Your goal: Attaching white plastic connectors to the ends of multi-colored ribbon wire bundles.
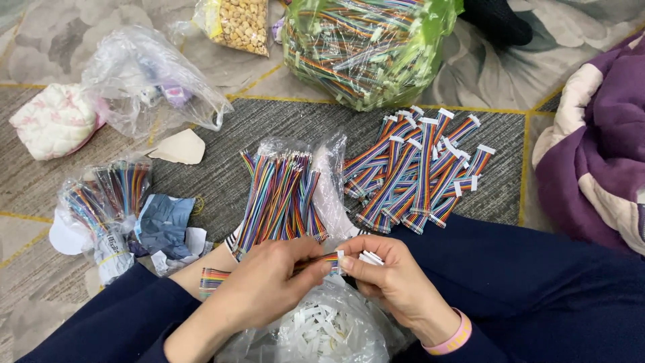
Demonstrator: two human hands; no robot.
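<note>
The left hand point(259, 286) is closed narrowly, thumb and fingers pinching a short flat rainbow-coloured ribbon cable point(316, 263) whose other end pokes out at the wrist side. The right hand point(390, 275) meets it, fingertips pinched on the small white plastic connector point(338, 261) at the cable's tip, with more white connectors tucked in its palm. Below both hands lies one clear plastic bag of white connectors point(322, 333). Just beyond, one bundle of bare-ended rainbow cables point(282, 195) rests on clear wrap, beside one loose pile of connector-fitted cables point(416, 171), too many to count. Farthest, one green-tinted bag of cables point(366, 47) stands.
</note>
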